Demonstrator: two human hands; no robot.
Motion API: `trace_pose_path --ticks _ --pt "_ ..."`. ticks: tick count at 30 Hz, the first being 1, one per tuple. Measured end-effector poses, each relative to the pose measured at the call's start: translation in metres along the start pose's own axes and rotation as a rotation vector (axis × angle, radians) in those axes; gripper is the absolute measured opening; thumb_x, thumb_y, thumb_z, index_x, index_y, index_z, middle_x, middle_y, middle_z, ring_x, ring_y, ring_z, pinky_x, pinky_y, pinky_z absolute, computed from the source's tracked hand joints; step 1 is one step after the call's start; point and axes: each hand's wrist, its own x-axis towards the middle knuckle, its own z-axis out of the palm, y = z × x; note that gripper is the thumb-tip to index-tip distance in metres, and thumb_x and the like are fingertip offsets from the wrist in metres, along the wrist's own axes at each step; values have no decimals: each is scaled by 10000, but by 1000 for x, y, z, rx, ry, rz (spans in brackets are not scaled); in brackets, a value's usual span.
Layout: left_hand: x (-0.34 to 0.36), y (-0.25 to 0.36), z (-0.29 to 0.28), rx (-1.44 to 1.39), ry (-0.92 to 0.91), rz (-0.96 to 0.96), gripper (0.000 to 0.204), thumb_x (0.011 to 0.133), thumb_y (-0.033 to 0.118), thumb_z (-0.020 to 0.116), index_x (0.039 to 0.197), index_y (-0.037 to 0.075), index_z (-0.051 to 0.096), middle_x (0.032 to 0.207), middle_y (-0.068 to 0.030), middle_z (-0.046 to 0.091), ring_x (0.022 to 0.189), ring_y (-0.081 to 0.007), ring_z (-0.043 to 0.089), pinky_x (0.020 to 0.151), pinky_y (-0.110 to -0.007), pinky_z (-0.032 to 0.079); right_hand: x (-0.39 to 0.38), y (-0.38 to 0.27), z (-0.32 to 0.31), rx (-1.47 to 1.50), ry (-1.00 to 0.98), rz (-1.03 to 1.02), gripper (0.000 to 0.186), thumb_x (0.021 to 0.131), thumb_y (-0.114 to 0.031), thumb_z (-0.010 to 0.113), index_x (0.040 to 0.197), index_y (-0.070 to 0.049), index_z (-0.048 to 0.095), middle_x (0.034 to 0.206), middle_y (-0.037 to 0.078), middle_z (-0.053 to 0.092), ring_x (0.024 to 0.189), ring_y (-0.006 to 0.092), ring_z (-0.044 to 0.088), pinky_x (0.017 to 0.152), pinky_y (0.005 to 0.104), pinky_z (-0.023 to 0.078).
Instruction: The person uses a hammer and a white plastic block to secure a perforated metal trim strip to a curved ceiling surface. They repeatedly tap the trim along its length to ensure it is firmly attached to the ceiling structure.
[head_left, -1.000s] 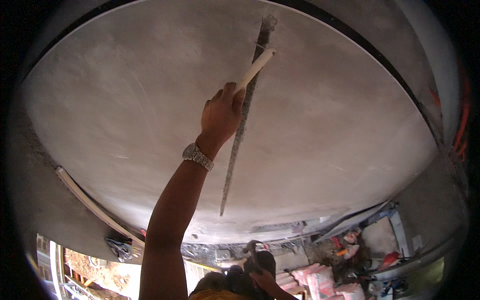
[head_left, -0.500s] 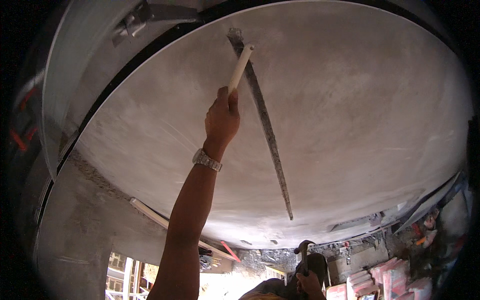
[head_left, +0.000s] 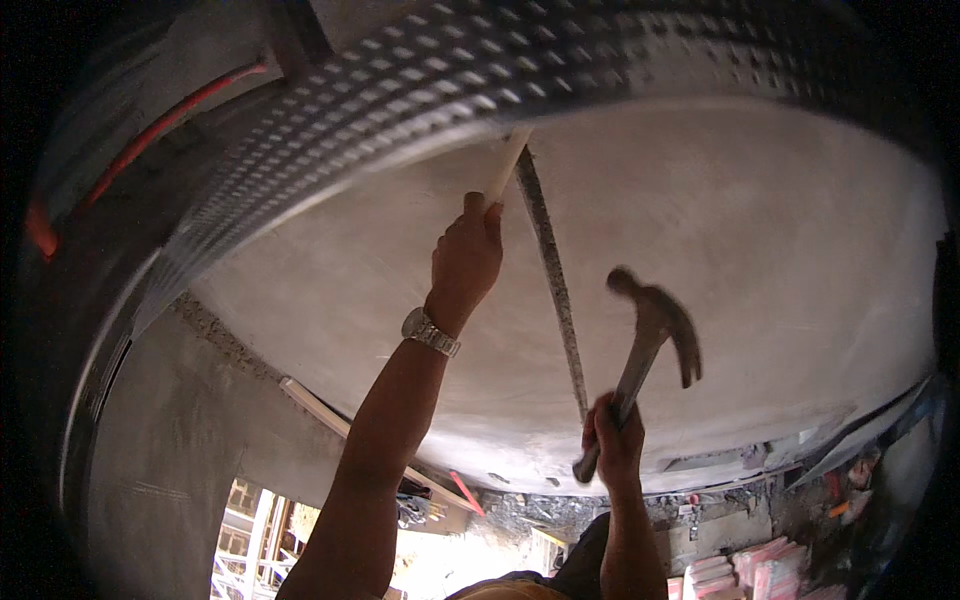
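My left hand [head_left: 468,255], with a metal watch [head_left: 430,332] at its wrist, is closed round a white pipe [head_left: 508,170]. The pipe points up along a plastered wall [head_left: 740,230]. Its upper end meets the edge of a blurred, perforated metal band [head_left: 400,90]. Just right of the pipe, a narrow rough groove [head_left: 550,255] runs down the wall. Lower right, my right hand [head_left: 615,440] grips a claw hammer [head_left: 640,350] by the handle. The hammer's head is raised, apart from the pipe.
Red tubing [head_left: 150,130] runs through the dark upper left. A long pale strip [head_left: 315,405] leans low at the left, above a bright opening [head_left: 255,540]. Rubble lies along the wall's foot. Stacked pink-and-white packs [head_left: 745,575] stand at the lower right.
My right hand has lifted the hammer from low by my body up in front of the wall. The perforated band has come into view above, and the pipe's upper end now lies against its edge.
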Motion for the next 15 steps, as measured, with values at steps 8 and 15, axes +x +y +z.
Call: trace_pose_path --ticks 8,15 --pt "-6 -24 3 141 158 254 194 1006 257 439 1028 65 419 640 -174 608 590 -397 626 457 -472 491 60 -60 68 195 -3 -260 305 948 -340 567 941 -49 475 545 -13 433 422 59 392 378 230 313" --pt "-4 -21 3 43 306 523 224 1011 269 416 1076 55 413 668 -245 616 596 -447 605 473 -522 482 132 -32 122 284 94 -462 274 952 -295 576 822 -65 507 587 15 485 472 89 446 425 252 382"
